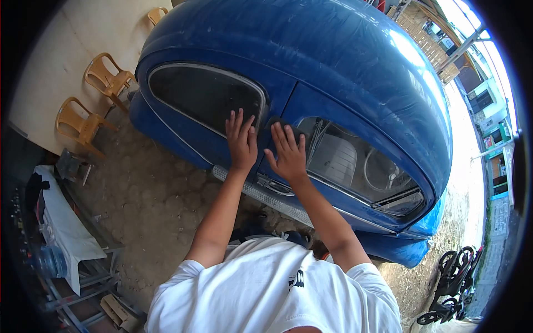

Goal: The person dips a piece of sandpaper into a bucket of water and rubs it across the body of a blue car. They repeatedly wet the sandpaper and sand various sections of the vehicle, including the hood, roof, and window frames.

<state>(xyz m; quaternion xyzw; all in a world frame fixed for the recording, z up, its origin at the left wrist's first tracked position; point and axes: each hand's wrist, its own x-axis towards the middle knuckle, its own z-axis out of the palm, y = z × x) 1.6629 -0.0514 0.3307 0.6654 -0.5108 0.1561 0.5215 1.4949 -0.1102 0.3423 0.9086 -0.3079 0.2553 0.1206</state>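
A blue car [222, 41] with a rounded body fills the upper middle of the view, its side toward me. My left hand [241, 145] is open, fingers apart and pointing up, overlapping the lower corner of the dark rear side window [197, 91]. Just to its right, my right hand [290, 155] is also open with the thumb out, over the door pillar beside the front side window [333, 158]. A dark patch shows around the right fingertips; I cannot tell what it is. Below the right hand sits the metal door handle [275, 186].
A ridged running board [269, 201] runs along the car's lower side. Tan plastic chairs [83, 125] stand by the wall at left. A covered metal frame with a blue water jug [50, 261] is at lower left. A black wheeled item [452, 283] stands at lower right.
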